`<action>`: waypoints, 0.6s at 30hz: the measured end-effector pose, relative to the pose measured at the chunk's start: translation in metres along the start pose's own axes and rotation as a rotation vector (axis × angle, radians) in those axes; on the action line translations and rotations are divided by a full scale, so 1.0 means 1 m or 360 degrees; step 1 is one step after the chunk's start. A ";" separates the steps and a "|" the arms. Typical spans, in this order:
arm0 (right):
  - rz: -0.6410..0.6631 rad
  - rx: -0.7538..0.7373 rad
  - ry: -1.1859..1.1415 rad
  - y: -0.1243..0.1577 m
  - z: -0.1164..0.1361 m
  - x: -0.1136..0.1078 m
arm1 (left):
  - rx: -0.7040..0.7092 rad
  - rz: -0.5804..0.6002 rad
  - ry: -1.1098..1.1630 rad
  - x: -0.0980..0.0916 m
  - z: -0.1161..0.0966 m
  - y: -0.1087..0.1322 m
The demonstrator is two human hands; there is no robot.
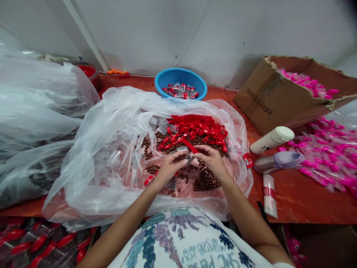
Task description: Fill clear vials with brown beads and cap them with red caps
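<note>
While both hands meet over the open plastic bag (111,123) near the desk's front edge, I see my left hand (167,167) and right hand (213,160) pinched shut on one small clear tube (189,158). Brown beads (206,180) and red caps (200,128) lie loose beneath; a slipped grip could drop the tube among them.

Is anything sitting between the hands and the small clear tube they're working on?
No. The left hand and right hand both already pinch the small clear tube directly, above the brown beads in the open plastic bag.
</note>
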State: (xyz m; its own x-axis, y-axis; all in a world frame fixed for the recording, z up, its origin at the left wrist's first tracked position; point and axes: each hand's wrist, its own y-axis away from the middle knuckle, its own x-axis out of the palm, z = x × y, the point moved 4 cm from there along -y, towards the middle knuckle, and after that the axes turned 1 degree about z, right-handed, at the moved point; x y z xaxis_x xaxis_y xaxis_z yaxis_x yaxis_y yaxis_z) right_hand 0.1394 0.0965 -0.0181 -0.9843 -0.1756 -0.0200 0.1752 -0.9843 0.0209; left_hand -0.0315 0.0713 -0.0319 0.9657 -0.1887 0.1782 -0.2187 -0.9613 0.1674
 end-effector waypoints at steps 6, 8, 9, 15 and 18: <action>-0.0012 -0.0313 0.0360 0.013 0.007 0.007 | 0.0086 0.0009 -0.0108 0.004 -0.002 0.002; -0.0038 -0.0366 0.0378 0.016 0.006 0.008 | 0.0106 0.0012 -0.0163 0.004 -0.002 0.002; -0.0042 -0.0387 0.0383 0.017 0.006 0.008 | 0.0114 0.0015 -0.0179 0.003 -0.002 0.003; 0.0137 -0.0609 0.0861 0.024 0.004 0.015 | 0.0077 -0.0100 -0.0124 -0.004 -0.002 0.006; 0.0134 -0.0726 0.1137 0.033 0.002 0.025 | 0.0038 -0.0109 -0.0007 -0.002 -0.002 0.009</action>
State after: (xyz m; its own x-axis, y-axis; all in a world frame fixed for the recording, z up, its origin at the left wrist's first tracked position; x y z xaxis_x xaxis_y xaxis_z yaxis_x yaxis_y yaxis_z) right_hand 0.1208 0.0603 -0.0158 -0.7431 -0.0664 -0.6658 0.3907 -0.8509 -0.3512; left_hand -0.0358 0.0636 -0.0293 0.9790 -0.1229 0.1627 -0.1485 -0.9766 0.1558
